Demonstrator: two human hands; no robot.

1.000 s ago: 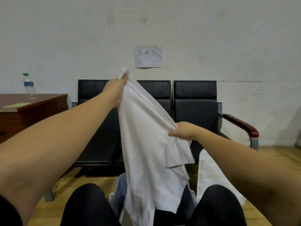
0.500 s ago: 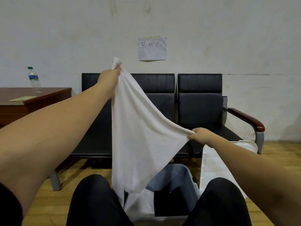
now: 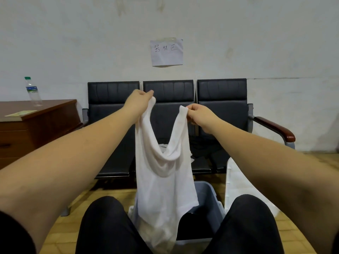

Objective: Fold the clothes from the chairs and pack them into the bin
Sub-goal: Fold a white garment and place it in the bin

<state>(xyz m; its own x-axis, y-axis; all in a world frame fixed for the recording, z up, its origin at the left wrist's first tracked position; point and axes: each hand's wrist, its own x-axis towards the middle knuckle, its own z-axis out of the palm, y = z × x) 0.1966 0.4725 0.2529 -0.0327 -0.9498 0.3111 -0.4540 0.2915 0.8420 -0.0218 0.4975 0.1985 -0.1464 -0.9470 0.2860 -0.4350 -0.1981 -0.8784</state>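
A white garment (image 3: 163, 182) hangs in front of me, held up by two top corners. My left hand (image 3: 138, 100) pinches the left corner and my right hand (image 3: 199, 114) pinches the right corner, with the cloth sagging between them. Its lower end drops into the grey bin (image 3: 209, 200) on the floor between my knees. Dark and light clothes (image 3: 200, 146) lie on the black row of chairs (image 3: 222, 107) behind the garment, partly hidden by it.
A white lid (image 3: 236, 182) leans beside the bin on the right. A brown wooden desk (image 3: 34, 123) stands at the left with a plastic water bottle (image 3: 33, 91) on it. A paper sign (image 3: 166, 52) hangs on the wall. The floor is yellow wood.
My left hand came down and my right hand rose, so both now hold the garment's top corners near each other. The stretched cloth now sags between them.
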